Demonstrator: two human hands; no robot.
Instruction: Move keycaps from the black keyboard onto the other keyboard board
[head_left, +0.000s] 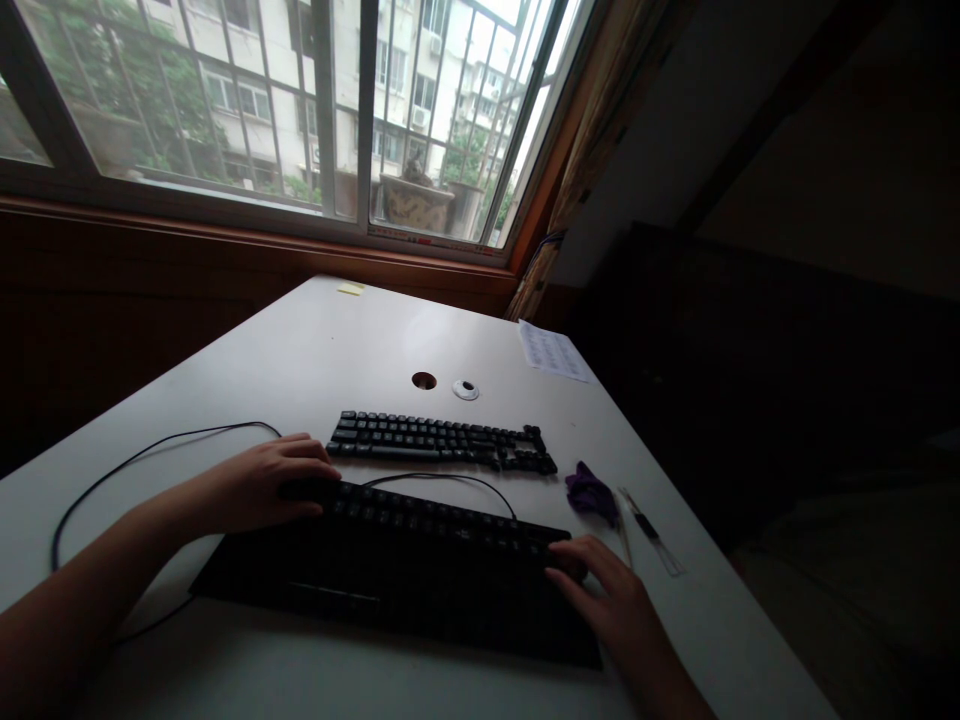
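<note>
A black keyboard (390, 580) with a cable lies across the near part of the white desk. Around its far left corner my left hand (262, 480) is closed, fingers on the back edge and thumb on the near side. My right hand (600, 590) grips the keyboard's right end between thumb and fingers. Rows of keys show in its far half; the near half is too dark to make out. Just behind it, black keycaps (427, 438) are laid out in rows on the desk.
A purple cloth (591, 493) and a thin tool with wire loops (651, 530) lie right of the keyboard. The black cable (150, 445) curves over the desk (247, 370) at left. Farther back are a cable hole (424, 381), its round cover (465, 390) and a printed sheet (553, 350).
</note>
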